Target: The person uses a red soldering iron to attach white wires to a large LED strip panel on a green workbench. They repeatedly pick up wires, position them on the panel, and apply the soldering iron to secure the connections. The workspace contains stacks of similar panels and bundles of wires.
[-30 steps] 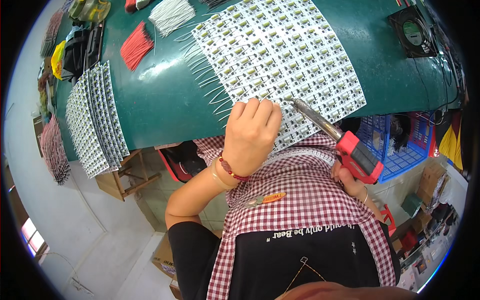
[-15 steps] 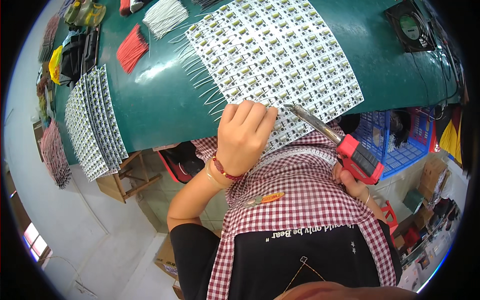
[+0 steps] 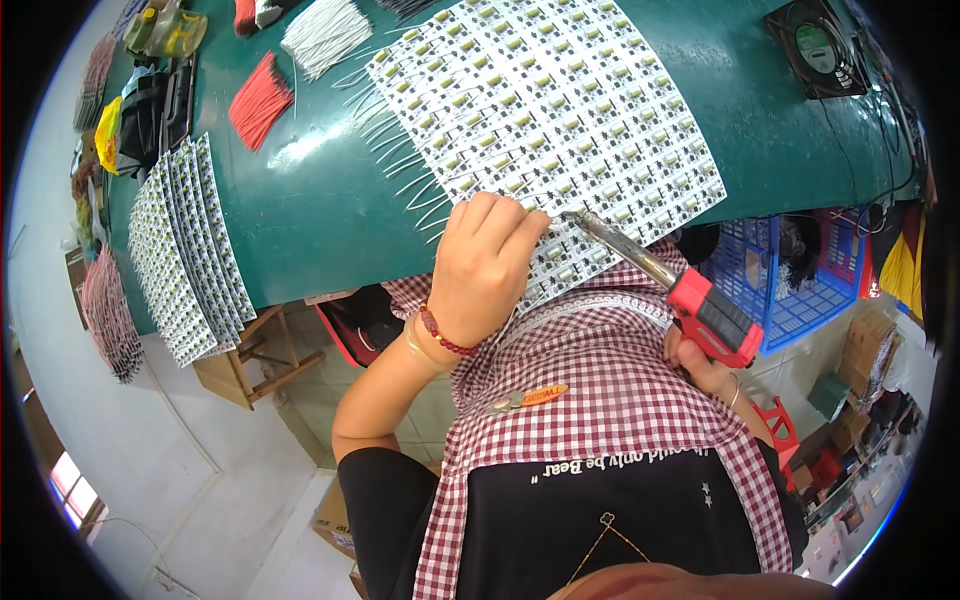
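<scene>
A large white sheet of circuit boards [image 3: 600, 110], with rows of small yellow-green parts, lies on the green table and overhangs its near edge. Thin white wires [image 3: 405, 165] stick out along its left side. My left hand [image 3: 488, 262] rests over the sheet's near left part, fingertips pinched together; what they hold is too small to make out. My right hand [image 3: 700, 362] grips the red and black handle of a soldering iron [image 3: 640, 262]. The iron's tip touches or hovers just over the boards, a little right of my left fingertips.
Bundles of red wires [image 3: 262, 102] and white wires [image 3: 326, 38] lie at the far left. Overlapping finished-looking board sheets [image 3: 190, 250] hang over the table's left end. A black fan [image 3: 817, 48] stands far right. Blue plastic crates [image 3: 745, 265] sit below the table's right side.
My left hand has shifted slightly left and away from the iron's tip. The soldering iron has moved a touch left, its tip still at the boards.
</scene>
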